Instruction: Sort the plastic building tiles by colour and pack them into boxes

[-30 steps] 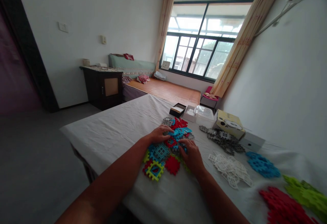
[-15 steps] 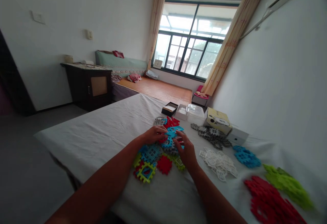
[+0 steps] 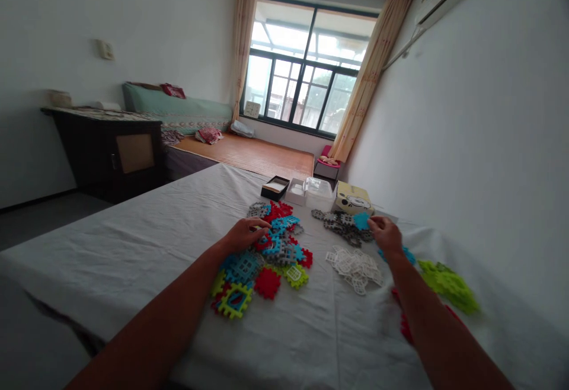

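Observation:
My right hand point(image 3: 386, 236) pinches a flat blue interlocking plastic tile point(image 3: 362, 220) by its edge, above the right end of the grey tile pile point(image 3: 349, 230). My left hand point(image 3: 246, 235) rests at the left side of a mixed heap of red, blue, grey and green tiles point(image 3: 278, 242); thumb and fingers point at the heap, slightly apart, with nothing clearly held. In front of the heap lie a red tile point(image 3: 267, 283), a green tile with a white grid insert point(image 3: 296, 275) and a green frame tile point(image 3: 235, 301).
White window-grid pieces point(image 3: 355, 268) lie right of centre. Beyond my right forearm are green tiles point(image 3: 448, 286), with blue and red tiles partly hidden. A black box point(image 3: 275, 188), a clear plastic container point(image 3: 319, 194) and a yellow box point(image 3: 354, 198) stand along the far edge.
My right hand has left the mixed heap and moved right with a blue tile in its fingers. My left hand has stayed by the heap. The view has turned right.

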A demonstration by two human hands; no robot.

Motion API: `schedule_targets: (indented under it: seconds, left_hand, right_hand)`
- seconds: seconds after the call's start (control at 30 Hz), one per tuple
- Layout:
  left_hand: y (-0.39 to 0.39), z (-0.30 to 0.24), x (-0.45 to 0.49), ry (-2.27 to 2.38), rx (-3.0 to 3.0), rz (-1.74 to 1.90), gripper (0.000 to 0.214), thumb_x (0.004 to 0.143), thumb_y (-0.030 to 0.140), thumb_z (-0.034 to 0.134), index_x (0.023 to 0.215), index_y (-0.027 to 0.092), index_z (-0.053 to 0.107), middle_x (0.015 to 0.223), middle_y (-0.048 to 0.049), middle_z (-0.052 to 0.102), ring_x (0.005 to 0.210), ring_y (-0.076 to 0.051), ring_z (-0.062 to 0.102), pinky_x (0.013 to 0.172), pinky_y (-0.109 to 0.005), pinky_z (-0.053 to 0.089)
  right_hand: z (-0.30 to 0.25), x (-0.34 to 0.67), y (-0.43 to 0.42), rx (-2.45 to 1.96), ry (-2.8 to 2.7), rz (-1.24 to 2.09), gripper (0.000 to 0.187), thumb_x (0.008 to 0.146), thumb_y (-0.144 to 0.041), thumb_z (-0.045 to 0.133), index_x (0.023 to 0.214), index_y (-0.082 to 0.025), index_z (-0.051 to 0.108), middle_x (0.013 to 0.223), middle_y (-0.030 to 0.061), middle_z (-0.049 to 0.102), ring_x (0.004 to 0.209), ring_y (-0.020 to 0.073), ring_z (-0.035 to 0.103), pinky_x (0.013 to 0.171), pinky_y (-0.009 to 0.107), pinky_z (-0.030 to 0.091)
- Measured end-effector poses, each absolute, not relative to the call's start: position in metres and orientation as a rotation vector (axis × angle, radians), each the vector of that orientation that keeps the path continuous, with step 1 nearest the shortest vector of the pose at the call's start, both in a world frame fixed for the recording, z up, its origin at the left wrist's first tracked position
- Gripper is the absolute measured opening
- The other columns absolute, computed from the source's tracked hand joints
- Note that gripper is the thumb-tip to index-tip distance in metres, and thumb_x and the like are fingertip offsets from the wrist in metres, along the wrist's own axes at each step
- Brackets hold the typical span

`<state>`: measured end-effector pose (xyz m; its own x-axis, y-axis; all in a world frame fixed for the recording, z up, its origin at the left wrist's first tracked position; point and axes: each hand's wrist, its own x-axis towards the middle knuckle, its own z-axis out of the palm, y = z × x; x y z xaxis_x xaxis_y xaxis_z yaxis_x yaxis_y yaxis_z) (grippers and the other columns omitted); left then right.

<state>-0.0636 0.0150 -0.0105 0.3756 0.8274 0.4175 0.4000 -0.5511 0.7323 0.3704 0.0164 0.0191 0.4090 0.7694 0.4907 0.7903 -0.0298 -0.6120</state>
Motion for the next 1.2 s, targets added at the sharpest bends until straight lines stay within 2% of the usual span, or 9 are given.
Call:
schedule_targets:
  seconds: [0.2, 0.3, 0.43, 0.6, 0.67, 0.73, 0.83, 1.03, 1.2]
  left_hand:
    - [0.026, -0.018, -0.066, 1.115, 2.088, 1.128, 0.034, 0.08, 0.043, 0.051, 0.094, 0.02, 0.071, 0.097, -0.0041, 0.07, 0.09, -0.019, 0.064, 0.077, -0.026, 0.051]
    - [0.027, -0.018, -0.067, 1.142, 2.097, 1.135, 0.033, 0.08, 0.041, 0.05, 0.094, 0.019, 0.071, 0.097, -0.0042, 0.07, 0.091, -0.019, 0.064, 0.076, -0.026, 0.051]
    - [0.026, -0.018, -0.067, 1.18, 2.135, 1.133, 0.031, 0.081, 0.039, 0.05, 0.093, 0.02, 0.071, 0.097, -0.004, 0.07, 0.092, -0.019, 0.063, 0.075, -0.025, 0.052]
    - [0.026, -0.025, -0.069, 1.205, 2.187, 1.119, 0.029, 0.082, 0.039, 0.051, 0.091, 0.021, 0.071, 0.094, -0.0031, 0.07, 0.089, -0.018, 0.063, 0.073, -0.024, 0.051]
    - [0.024, -0.026, -0.069, 1.195, 2.209, 1.11, 0.029, 0.082, 0.039, 0.051, 0.091, 0.021, 0.071, 0.093, -0.003, 0.07, 0.087, -0.017, 0.063, 0.073, -0.024, 0.05]
    - [0.021, -0.023, -0.069, 1.166, 2.241, 1.095, 0.028, 0.082, 0.039, 0.052, 0.091, 0.021, 0.071, 0.093, -0.0032, 0.069, 0.086, -0.017, 0.063, 0.075, -0.025, 0.049]
    - [0.016, -0.018, -0.069, 1.067, 2.321, 1.058, 0.027, 0.08, 0.039, 0.057, 0.093, 0.021, 0.071, 0.095, -0.0038, 0.069, 0.091, -0.017, 0.061, 0.084, -0.027, 0.046]
    - [0.018, -0.019, -0.064, 0.908, 2.449, 0.939, 0.03, 0.077, 0.042, 0.062, 0.098, 0.023, 0.071, 0.099, -0.0053, 0.067, 0.1, -0.019, 0.057, 0.092, -0.03, 0.041]
    - [0.016, -0.021, -0.064, 0.857, 2.471, 0.818, 0.045, 0.064, 0.048, 0.072, 0.104, 0.027, 0.068, 0.113, -0.0052, 0.061, 0.11, -0.022, 0.052, 0.097, -0.031, 0.039]
  right_hand:
    - [0.004, 0.477, -0.011, -2.139, -1.04, -0.168, 0.025, 0.065, -0.029, 0.054, 0.078, -0.013, 0.067, 0.074, 0.0148, 0.068, 0.076, 0.0303, 0.064, 0.067, 0.04, 0.047]
    - [-0.002, 0.478, -0.007, -2.165, -1.097, -0.2, 0.03, 0.066, -0.026, 0.052, 0.087, -0.011, 0.067, 0.084, 0.0181, 0.068, 0.085, 0.0322, 0.063, 0.073, 0.042, 0.046]
    - [0.007, 0.412, 0.008, -1.99, -1.376, -0.189, 0.037, 0.074, -0.028, 0.047, 0.105, -0.014, 0.062, 0.1, 0.0145, 0.066, 0.092, 0.0259, 0.061, 0.082, 0.037, 0.045]
    - [0.008, 0.254, -0.012, -1.387, -2.057, 0.308, 0.032, 0.081, -0.041, 0.049, 0.103, -0.021, 0.062, 0.097, 0.0058, 0.067, 0.08, 0.0186, 0.063, 0.075, 0.033, 0.049]
    - [-0.002, 0.206, -0.025, -1.265, -2.208, 0.3, 0.036, 0.08, -0.042, 0.054, 0.11, -0.024, 0.06, 0.106, 0.0061, 0.065, 0.093, 0.0213, 0.059, 0.082, 0.037, 0.047]
    - [-0.013, 0.178, -0.036, -1.211, -2.265, 0.243, 0.049, 0.075, -0.043, 0.061, 0.12, -0.024, 0.054, 0.117, 0.0078, 0.06, 0.107, 0.0251, 0.052, 0.09, 0.041, 0.043]
    - [-0.025, 0.168, -0.044, -1.178, -2.242, 0.232, 0.058, 0.075, -0.042, 0.063, 0.127, -0.022, 0.048, 0.117, 0.0095, 0.059, 0.11, 0.0254, 0.05, 0.092, 0.041, 0.043]
    - [-0.022, 0.185, -0.045, -1.126, -2.162, 0.178, 0.035, 0.086, -0.032, 0.049, 0.119, -0.025, 0.054, 0.111, 0.0073, 0.061, 0.106, 0.0209, 0.053, 0.093, 0.037, 0.043]
    - [-0.035, 0.198, -0.032, -1.167, -2.234, 0.173, 0.049, 0.08, -0.028, 0.053, 0.128, -0.02, 0.047, 0.117, 0.0101, 0.058, 0.11, 0.0236, 0.049, 0.094, 0.04, 0.043]
